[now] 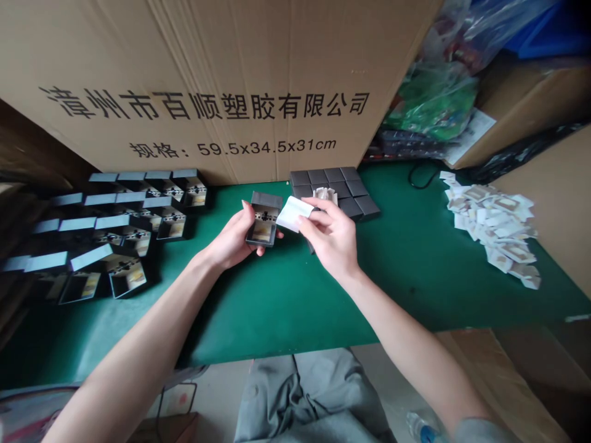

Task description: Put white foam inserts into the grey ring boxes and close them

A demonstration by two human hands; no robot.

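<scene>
My left hand is closed round a small open dark grey box, holding it up over the green table; its lid stands up and the inside looks pale yellow. My right hand pinches a white pad or card right beside the box's open top. Behind my right hand lies a block of closed dark grey boxes, with one pale insert resting on it.
Rows of open boxes with raised lids fill the table's left side. A heap of white and tan inserts lies at the right. A big printed cardboard carton stands behind. Plastic bags and more cartons are at the back right.
</scene>
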